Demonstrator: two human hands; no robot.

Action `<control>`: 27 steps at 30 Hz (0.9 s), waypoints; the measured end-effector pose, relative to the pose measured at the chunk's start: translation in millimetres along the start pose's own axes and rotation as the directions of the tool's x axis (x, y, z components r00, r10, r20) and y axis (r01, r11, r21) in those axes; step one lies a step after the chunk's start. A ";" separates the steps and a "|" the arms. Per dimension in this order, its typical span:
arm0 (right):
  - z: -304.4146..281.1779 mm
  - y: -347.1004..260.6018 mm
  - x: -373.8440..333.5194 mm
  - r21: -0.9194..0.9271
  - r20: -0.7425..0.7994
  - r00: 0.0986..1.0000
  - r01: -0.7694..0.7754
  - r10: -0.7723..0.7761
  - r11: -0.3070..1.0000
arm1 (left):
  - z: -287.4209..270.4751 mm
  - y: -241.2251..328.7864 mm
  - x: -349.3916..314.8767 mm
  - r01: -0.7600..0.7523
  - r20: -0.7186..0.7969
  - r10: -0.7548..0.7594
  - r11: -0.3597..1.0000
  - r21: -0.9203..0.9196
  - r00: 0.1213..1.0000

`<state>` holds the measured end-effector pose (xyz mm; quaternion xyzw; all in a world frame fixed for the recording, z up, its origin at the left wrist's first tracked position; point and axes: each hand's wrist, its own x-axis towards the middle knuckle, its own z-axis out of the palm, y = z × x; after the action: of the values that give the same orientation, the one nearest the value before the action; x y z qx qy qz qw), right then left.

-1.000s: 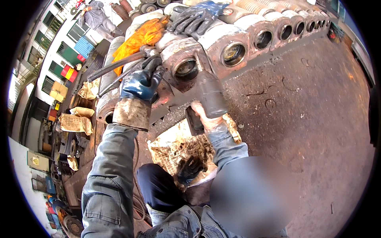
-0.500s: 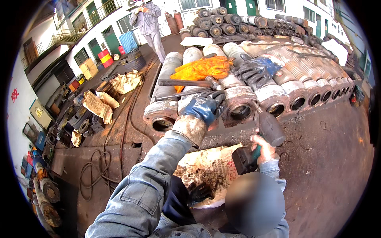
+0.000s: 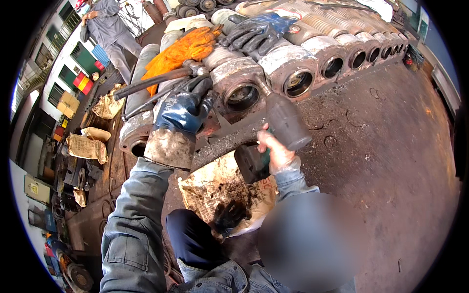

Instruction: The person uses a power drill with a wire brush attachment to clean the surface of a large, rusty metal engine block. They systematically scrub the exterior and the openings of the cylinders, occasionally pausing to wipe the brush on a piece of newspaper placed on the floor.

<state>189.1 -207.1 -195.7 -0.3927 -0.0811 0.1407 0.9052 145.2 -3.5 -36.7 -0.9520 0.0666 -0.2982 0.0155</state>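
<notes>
My left hand [image 3: 183,108], in a blue and black coated glove with a dirty cuff, rests over the near cylinders with its fingers curled; what they close on, if anything, is hidden. Beside it lie a hammer [image 3: 152,84] and a thin dark bar [image 3: 155,99]. My bare right hand [image 3: 278,152] grips the handle of a cordless impact wrench [image 3: 287,121], dark with a green grip. Its long nose points at the row of rusty steel cylinders [image 3: 281,61], near the rim of one open bore. An orange glove [image 3: 183,50] and a blue-black glove [image 3: 259,31] lie on top.
A stained paper sack [image 3: 195,188] with a black glove [image 3: 228,215] on it lies before my knees. Dark rings [image 3: 331,141] are scattered on the floor at right. A person in grey [image 3: 108,29] stands at far left, near boxes and drums. A blurred patch covers my right arm.
My view has turned, so the cylinders, both hands and the wrench appear further left and higher. Both hands keep much the same place against the cylinders; the right hand still holds the wrench.
</notes>
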 end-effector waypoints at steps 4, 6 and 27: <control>-3.1 0.7 10.6 0.112 0.047 0.996 -0.086 0.081 0.990 | -8.4 0.8 4.3 0.026 0.053 -0.028 0.999 0.031 0.998; -2.1 -3.7 11.6 0.144 0.081 0.983 -0.176 0.166 0.974 | -5.8 -3.6 3.6 0.030 0.058 -0.031 0.999 0.029 0.998; 8.2 9.1 0.4 0.436 0.202 0.948 -0.312 0.246 0.844 | 13.8 -11.6 -0.1 0.038 0.054 -0.036 0.999 -0.025 0.998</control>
<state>185.7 -195.4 -196.8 -0.1626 -0.0500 0.3130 0.9344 154.4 7.9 -47.3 -0.9608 0.0524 -0.2722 -0.0006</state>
